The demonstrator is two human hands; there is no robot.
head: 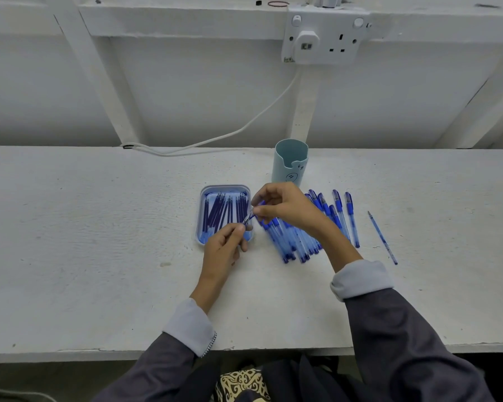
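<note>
My left hand pinches the metal tip end of a blue pen just above the near right corner of a pale blue tray. My right hand grips the same pen's barrel from above. The tray holds several dark blue ink refills lying lengthwise. To the right, a heap of several blue capped pens lies on the white table, partly under my right wrist. One bare refill lies apart at the far right.
A pale teal cup stands upright just behind my right hand. A white cable runs along the table's back edge up to a wall socket. The white table stretches wide on both sides.
</note>
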